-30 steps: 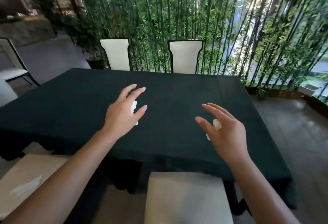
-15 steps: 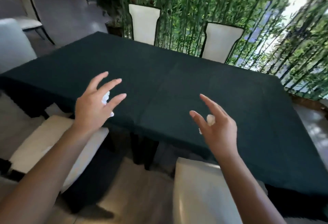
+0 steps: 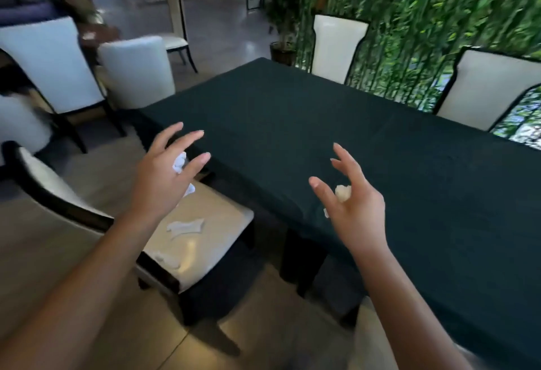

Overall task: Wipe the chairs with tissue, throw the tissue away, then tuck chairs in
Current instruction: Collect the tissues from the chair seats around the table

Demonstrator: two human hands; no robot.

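While your left hand point(image 3: 164, 176) holds a tissue wad point(image 3: 179, 161), fingers spread, your right hand point(image 3: 355, 208) holds another tissue point(image 3: 342, 193); both hover above the chair point(image 3: 205, 223) and table point(image 3: 380, 164).

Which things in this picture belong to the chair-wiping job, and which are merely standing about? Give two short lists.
Belonging to the job:
left hand holding a tissue wad
right hand holding a tissue ball
near chair, pulled out
tissue scraps on its seat

Standing about:
table
bamboo screen
potted plant
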